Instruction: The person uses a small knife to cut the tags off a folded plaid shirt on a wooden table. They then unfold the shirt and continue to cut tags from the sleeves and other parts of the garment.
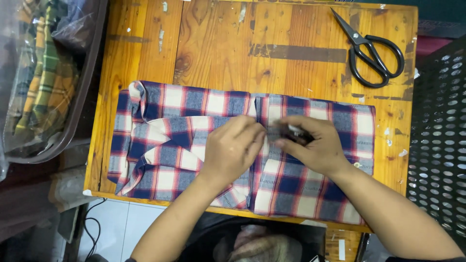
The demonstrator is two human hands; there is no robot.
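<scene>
Nearest to the lens, in the head view (the only view we have), our two forearms reach up from the bottom edge to a folded plaid shirt (pixel 310 189) lying flat on a wooden table (pixel 218 43). Our left hand (pixel 232 148) rests curled on the cloth at the middle of the shirt, fingers bent and pressing the front edge; whether it pinches fabric we cannot tell. Our right hand (pixel 314 144) meets it from the other side, fingers closed around a small dark object whose kind is hidden. We judge the main risk to be the two front edges slipping out of line, since the hands press only one spot and the cloth elsewhere lies loose; the near edge of the shirt also overhangs the table's front and could drag downward. Counting: one shirt on the table, one pair of black scissors (pixel 371 48) well apart at the far right corner, one clear bag of green plaid cloth (pixel 41 82) at left, one perforated dark basket (pixel 441 131) at right.
</scene>
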